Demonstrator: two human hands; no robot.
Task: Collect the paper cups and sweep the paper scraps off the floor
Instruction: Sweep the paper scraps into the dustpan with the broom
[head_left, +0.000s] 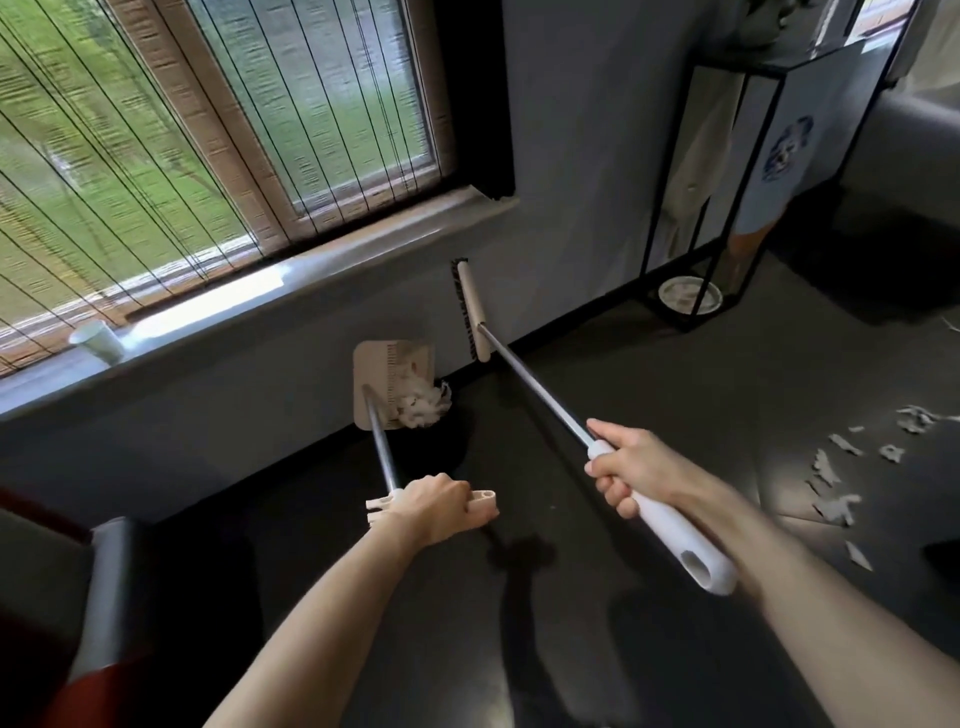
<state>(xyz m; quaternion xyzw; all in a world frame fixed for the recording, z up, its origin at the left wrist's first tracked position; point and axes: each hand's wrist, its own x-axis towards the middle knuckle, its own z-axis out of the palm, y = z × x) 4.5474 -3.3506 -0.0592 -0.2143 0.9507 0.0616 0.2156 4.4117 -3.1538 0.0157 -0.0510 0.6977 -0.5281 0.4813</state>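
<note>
Left hand (439, 506) fingers wrapped on dustpan (392, 382) handle, pan tilted, holding swept scraps (423, 408); right hand (631, 467) fingers clamp broom (472, 312), lifted clear. More scraps (836, 478) on floor (623, 374) right, paper cup (98, 340) on far sill

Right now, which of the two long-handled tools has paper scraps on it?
The dustpan in the left hand: white scraps sit piled at its edge. The broom in the right hand is raised, with nothing on its head.

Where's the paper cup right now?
In the head view the paper cup stands on the windowsill at far left, against the blinds, well left of the dustpan.
</note>
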